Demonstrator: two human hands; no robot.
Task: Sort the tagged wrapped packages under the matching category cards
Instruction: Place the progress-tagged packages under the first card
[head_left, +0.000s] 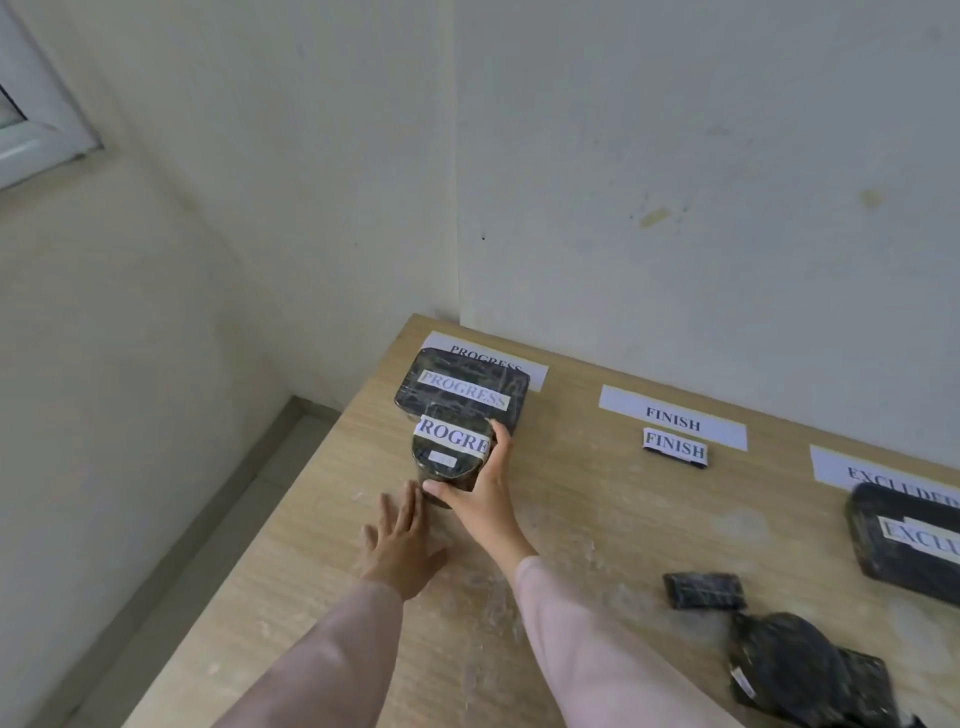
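Observation:
Three white category cards lie along the table's far edge: PROGRESS (532, 370), FINISH (672, 417) and EXCLUDED (836, 466). A flat black wrapped package tagged PROGRESS (462, 387) partly covers the first card. In front of it stands a round black package tagged PROGRESS (451, 457), and my right hand (485, 493) grips its right side with thumb and fingers. My left hand (402, 540) is open and flat just left of its base, fingertips near it. A small package tagged FINISH (674, 448) lies under the FINISH card. A large EXCLUDED package (904, 540) sits under its card.
Two more black wrapped packages lie at the right front: a small flat one (704, 590) and a bulky one (795, 665). The wooden table (571, 519) stands in a wall corner, and its left edge drops to the floor (208, 545).

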